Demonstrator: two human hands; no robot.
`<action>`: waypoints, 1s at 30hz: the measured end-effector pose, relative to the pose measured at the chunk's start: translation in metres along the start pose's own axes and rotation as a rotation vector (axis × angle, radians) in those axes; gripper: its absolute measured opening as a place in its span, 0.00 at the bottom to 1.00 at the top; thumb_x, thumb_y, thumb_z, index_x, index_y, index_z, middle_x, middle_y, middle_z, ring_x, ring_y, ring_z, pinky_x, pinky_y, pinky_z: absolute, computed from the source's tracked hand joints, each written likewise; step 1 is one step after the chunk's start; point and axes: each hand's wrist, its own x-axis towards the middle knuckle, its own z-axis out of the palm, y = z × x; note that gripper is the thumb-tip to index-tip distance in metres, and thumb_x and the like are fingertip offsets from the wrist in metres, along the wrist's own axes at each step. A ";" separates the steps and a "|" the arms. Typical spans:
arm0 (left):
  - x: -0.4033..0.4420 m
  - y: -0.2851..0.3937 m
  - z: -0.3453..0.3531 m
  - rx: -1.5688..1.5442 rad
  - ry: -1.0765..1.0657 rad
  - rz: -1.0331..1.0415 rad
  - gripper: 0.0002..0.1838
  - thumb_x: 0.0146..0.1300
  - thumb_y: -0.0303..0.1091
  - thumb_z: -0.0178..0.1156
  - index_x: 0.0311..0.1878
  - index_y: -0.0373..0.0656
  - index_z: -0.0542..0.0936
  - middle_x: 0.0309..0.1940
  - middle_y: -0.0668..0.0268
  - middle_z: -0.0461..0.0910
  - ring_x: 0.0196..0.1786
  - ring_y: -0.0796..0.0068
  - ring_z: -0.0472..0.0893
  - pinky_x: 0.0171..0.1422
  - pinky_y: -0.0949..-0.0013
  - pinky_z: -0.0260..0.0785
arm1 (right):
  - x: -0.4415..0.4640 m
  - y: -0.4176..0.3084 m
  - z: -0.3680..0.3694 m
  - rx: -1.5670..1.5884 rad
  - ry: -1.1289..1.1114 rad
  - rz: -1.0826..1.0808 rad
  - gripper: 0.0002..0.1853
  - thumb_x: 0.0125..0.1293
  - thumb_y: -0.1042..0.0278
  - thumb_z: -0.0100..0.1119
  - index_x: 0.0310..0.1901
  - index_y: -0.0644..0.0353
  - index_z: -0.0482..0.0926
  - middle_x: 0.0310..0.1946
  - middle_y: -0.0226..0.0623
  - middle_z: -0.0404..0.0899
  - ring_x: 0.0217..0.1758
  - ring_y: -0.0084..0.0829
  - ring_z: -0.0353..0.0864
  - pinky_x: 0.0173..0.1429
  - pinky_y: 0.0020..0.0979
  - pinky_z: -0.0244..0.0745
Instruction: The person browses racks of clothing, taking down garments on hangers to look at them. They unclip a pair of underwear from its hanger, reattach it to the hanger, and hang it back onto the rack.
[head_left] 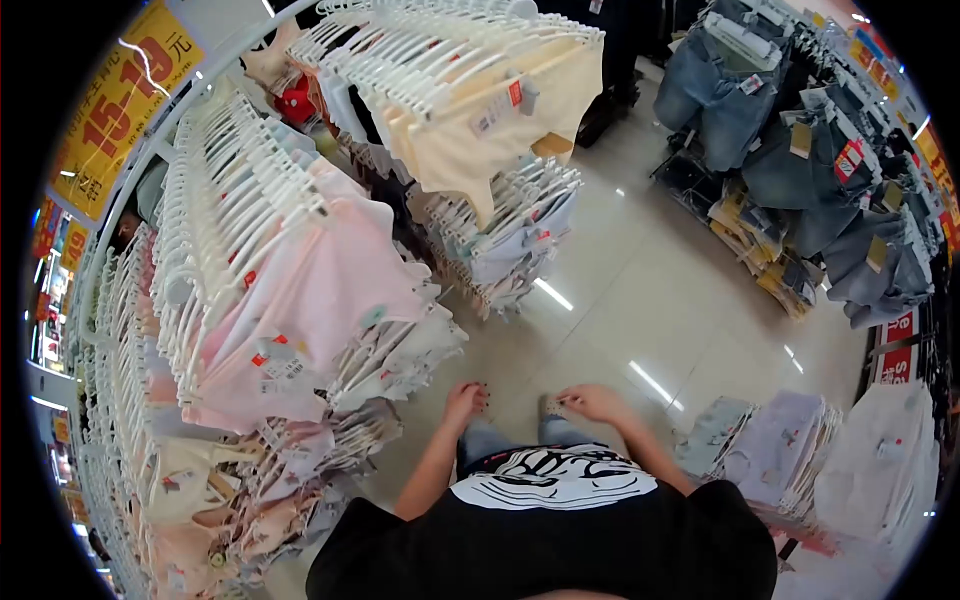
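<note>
The fingers of your left hand (pixel 467 402) and right hand (pixel 592 402) hang loosely bent and empty, with pink clothes (pixel 345 265) ahead-left of them and pale purple clothes (pixel 775 448) to their right, the pink ones on white hangers (pixel 235 180), likely for easy browsing.

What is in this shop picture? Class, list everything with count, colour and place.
Price sign: one large, yellow with red figures, upper left
Hangers: many, white, left and top centre
Pink garments: several, pale pink, left
Cream garment: one in front, cream, top centre
Denim garments: several, blue, upper right
Pale garments: several, lavender and white, lower right
Tags: several, red, on garments
Floor: one, pale, centre
Shirt: one, black with white print, bottom centre
Trousers: one pair, blue, lower centre
Left fingers: one set, bare, centre
Right fingers: one set, bare, right of centre
</note>
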 end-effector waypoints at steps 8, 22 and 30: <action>-0.031 0.046 0.037 0.639 -0.304 0.203 0.16 0.58 0.43 0.49 0.43 0.43 0.73 0.33 0.65 0.77 0.35 0.71 0.76 0.39 0.69 0.68 | 0.033 0.021 -0.090 -0.089 0.144 -0.057 0.13 0.55 0.57 0.49 0.41 0.46 0.77 0.32 0.33 0.77 0.36 0.33 0.76 0.38 0.32 0.70; -0.047 0.008 0.033 -1.192 0.191 -0.164 0.08 0.56 0.33 0.48 0.37 0.45 0.73 0.24 0.70 0.71 0.27 0.75 0.69 0.34 0.71 0.62 | 0.168 -0.038 -0.153 1.121 0.301 -0.131 0.29 0.57 0.65 0.49 0.59 0.65 0.56 0.45 0.39 0.71 0.41 0.32 0.75 0.41 0.31 0.72; -0.090 -0.024 -0.012 -1.155 0.521 -0.142 0.07 0.54 0.33 0.50 0.36 0.45 0.73 0.23 0.71 0.71 0.27 0.75 0.68 0.33 0.71 0.62 | 0.220 -0.037 -0.168 1.437 0.286 -0.153 0.29 0.55 0.67 0.52 0.57 0.64 0.55 0.44 0.41 0.72 0.42 0.34 0.75 0.44 0.33 0.72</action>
